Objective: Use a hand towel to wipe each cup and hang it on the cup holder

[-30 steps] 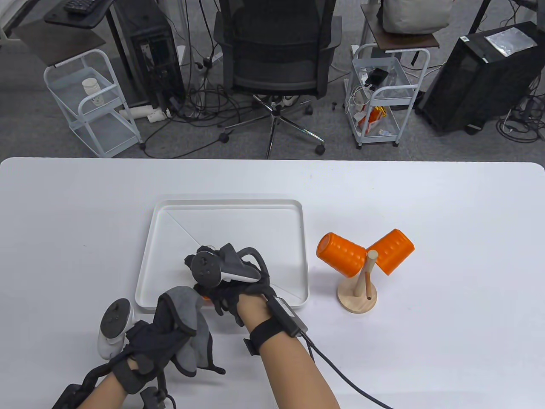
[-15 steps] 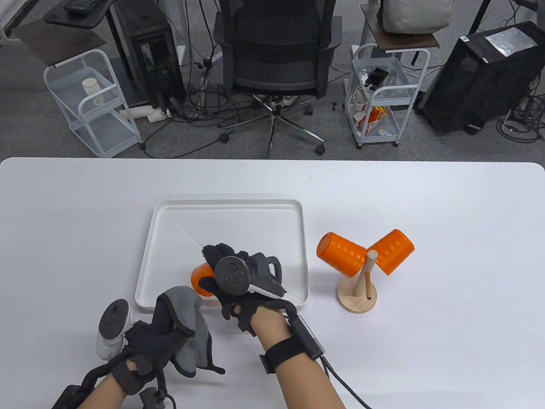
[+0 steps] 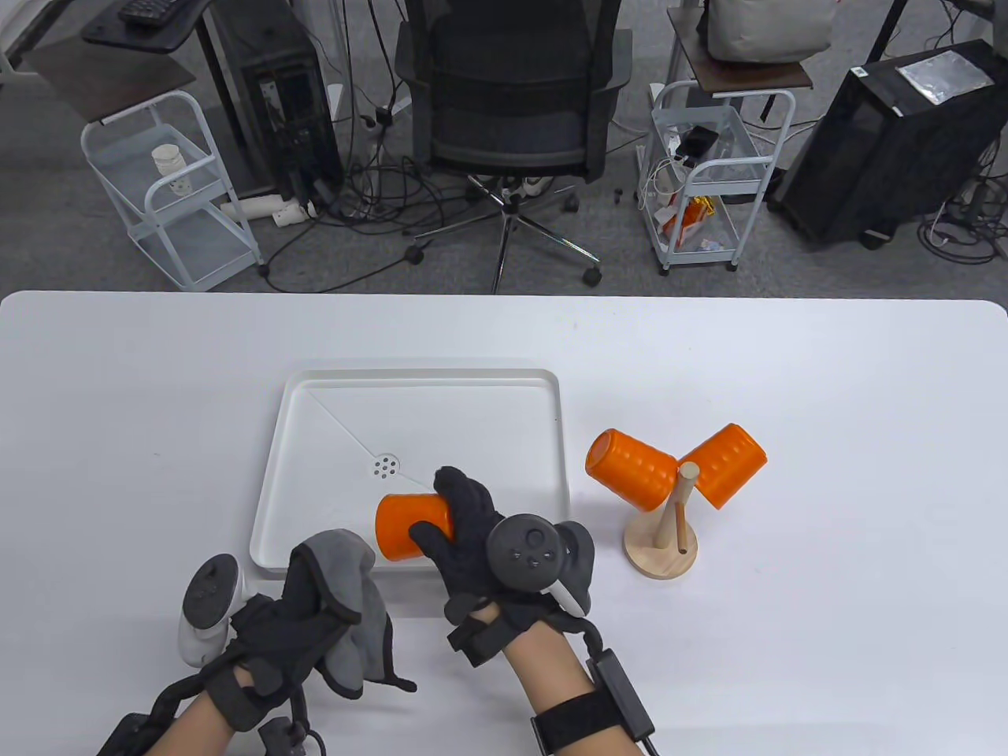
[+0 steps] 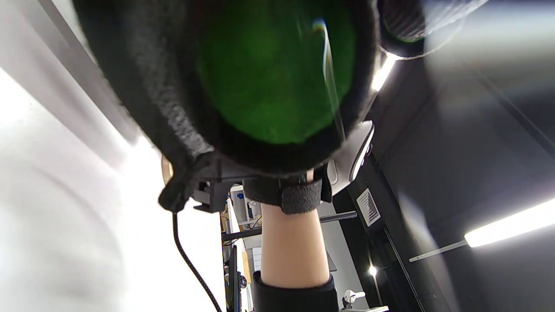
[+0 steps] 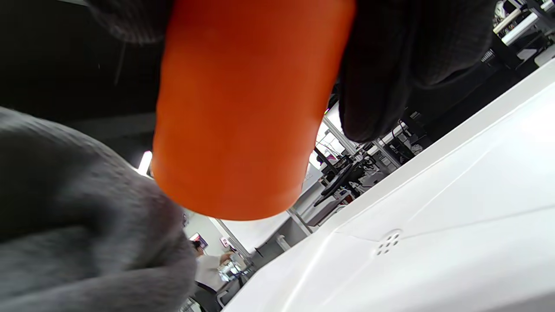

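Lifted clear of the white tray (image 3: 315, 551) since a second ago: one orange cup (image 3: 413, 526), now held on its side over the tray's near edge, with the drain holes (image 3: 385, 466) that were covered earlier uncovered. No readable writing or brand anywhere. Right hand (image 3: 472, 543) grasping that cup, fingers curled around its right end, tracker on the back facing up. Left hand (image 3: 291, 630) just near of the tray's front left corner, unchanged in place, fingers wrapped around a grey hand towel (image 3: 350, 598). Three orange cups in all: one held, two cups (image 3: 630, 471) hung tilted on the wooden cup holder (image 3: 661, 551) just right of the tray. One tray, one towel, one holder.
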`<state>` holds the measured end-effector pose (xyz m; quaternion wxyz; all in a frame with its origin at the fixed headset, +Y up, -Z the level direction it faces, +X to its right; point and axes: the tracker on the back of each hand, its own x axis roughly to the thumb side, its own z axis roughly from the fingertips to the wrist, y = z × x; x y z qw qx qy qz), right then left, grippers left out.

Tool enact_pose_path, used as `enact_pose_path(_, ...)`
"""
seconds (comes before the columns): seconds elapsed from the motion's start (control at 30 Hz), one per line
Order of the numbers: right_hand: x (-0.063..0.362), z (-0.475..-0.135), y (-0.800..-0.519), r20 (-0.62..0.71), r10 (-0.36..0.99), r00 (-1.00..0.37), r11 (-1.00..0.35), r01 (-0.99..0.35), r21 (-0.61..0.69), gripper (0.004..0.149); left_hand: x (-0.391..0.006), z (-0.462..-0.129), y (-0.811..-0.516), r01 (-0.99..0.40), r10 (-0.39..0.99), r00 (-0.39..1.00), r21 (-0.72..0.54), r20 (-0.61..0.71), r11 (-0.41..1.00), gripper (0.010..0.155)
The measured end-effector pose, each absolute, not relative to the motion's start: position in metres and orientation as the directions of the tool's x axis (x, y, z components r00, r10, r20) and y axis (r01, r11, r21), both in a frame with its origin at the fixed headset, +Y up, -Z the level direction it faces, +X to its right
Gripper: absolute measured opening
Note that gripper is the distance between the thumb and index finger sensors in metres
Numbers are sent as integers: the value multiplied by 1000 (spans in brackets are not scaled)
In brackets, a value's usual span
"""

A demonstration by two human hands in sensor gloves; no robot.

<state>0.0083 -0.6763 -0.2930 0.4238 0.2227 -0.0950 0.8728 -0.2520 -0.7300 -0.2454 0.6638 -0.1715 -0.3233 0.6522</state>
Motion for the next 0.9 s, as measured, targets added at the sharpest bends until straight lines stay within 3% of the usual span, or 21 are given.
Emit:
enact_pose_path(0.5,20,-262,-696,446,861,-245,-333,-934,131,75,-246,-242,-729,-731,972,-55,-672,230,118,81)
enact_pose_path(0.9,17,-255,-706,416,890,-186,-286,-938,193,75,-236,-238,-729,-663,961,-79,-734,264,147,90)
